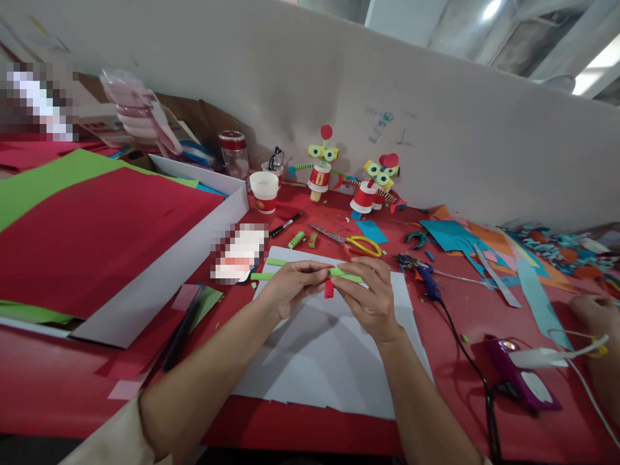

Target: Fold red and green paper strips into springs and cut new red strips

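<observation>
Above a stack of white paper (329, 361), my left hand (295, 287) and my right hand (371, 300) meet, both closed in a pinch. Between their fingertips is a narrow red paper strip (329, 290) crossed by a light green paper strip (339, 272). The red end hangs down from the crossing. My left thumb and index finger press at the crossing, partly hiding the fold. My right fingers grip the green part. Another green strip (276, 261) lies behind my left hand, on the white sheet.
Behind the paper lie yellow-handled scissors (361, 245), a pen (285, 224) and folded paper springs (296, 240). Paper-cup figures (320, 177) stand against the wall. A glue gun (426, 278), a purple power socket (523, 374) and another person's hand (595, 313) are rightward; a paper-filled box (194, 248) is left.
</observation>
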Tool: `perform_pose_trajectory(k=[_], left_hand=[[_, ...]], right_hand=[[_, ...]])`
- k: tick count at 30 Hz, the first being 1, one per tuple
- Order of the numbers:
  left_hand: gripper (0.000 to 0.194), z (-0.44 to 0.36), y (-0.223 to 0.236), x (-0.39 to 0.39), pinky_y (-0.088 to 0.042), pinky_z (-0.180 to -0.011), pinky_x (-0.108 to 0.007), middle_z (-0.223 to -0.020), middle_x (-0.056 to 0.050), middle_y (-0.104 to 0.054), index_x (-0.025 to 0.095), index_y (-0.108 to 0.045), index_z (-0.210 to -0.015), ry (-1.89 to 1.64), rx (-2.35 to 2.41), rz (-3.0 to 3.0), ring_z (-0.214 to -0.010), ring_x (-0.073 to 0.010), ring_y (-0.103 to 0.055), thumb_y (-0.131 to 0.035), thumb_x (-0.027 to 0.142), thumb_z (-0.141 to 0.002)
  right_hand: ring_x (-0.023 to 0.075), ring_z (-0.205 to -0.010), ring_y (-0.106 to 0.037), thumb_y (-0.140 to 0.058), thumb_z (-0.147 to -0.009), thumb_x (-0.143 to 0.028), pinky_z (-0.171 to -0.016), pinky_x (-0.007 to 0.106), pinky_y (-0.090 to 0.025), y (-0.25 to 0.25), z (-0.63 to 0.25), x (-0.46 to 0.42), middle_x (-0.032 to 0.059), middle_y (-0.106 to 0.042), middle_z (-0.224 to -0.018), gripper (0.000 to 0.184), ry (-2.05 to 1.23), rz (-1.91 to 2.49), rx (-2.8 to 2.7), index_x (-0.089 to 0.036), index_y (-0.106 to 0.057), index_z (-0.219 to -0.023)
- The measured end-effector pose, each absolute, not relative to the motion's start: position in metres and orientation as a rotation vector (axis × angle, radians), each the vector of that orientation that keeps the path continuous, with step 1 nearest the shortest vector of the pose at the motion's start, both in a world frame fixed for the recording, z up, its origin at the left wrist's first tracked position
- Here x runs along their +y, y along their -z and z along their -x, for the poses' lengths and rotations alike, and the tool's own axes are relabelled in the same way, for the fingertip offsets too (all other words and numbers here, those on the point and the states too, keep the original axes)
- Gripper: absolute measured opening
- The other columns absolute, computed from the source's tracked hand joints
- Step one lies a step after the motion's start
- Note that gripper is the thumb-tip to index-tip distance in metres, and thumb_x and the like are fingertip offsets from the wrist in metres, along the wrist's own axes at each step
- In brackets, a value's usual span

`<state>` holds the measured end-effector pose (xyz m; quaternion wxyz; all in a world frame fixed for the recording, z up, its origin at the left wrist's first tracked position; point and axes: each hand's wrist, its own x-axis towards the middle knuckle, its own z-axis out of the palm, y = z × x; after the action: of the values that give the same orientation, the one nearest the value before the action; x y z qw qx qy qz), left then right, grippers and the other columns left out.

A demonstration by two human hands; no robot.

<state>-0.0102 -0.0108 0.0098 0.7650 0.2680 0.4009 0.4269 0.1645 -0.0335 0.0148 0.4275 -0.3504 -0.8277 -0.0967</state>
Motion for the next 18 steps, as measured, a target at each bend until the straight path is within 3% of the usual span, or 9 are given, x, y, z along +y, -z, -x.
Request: perform_pose_trajectory(k=[4, 13, 18], left_hand=[[0.013, 0.01, -0.011, -0.011, -0.052, -0.069, -0.021, -0.07, -0.002, -0.069, 0.015, -0.074, -0.074, -0.924, 0.882, -0.562, -0.061, -0.0073, -0.059, -0.075, 0.006, -0.064], [0.021, 0.009, -0.011, -0.013, -0.052, -0.082, -0.035, -0.073, -0.003, -0.071, 0.016, -0.074, -0.074, -1.05, 0.829, -0.74, -0.071, -0.0137, -0.063, -0.083, 0.019, -0.054], [0.022, 0.009, -0.011, -0.013, -0.052, -0.082, -0.035, -0.074, -0.003, -0.073, 0.016, -0.075, -0.075, -1.066, 0.828, -0.778, -0.072, -0.0142, -0.064, -0.081, 0.018, -0.054]], right_hand=[[0.0205, -0.102, -0.057, -0.064, -0.082, -0.014, -0.088, 0.041, -0.048, -0.015, -0.163, -0.033, 0.0009, -0.07, -0.099, 0.019, 0.198, 0.845, -2.065, -0.029, -0.068, -0.092], [0.0203, -0.098, -0.057, -0.06, -0.084, -0.018, -0.089, 0.041, -0.048, -0.01, -0.158, -0.029, 0.0027, -0.068, -0.092, 0.01, 0.093, 0.933, -1.98, -0.025, -0.065, -0.09], [0.021, -0.093, -0.058, -0.06, -0.083, -0.018, -0.086, 0.042, -0.047, -0.012, -0.152, -0.032, 0.0041, -0.065, -0.091, 0.006, 0.022, 0.994, -1.903, -0.024, -0.062, -0.085]])
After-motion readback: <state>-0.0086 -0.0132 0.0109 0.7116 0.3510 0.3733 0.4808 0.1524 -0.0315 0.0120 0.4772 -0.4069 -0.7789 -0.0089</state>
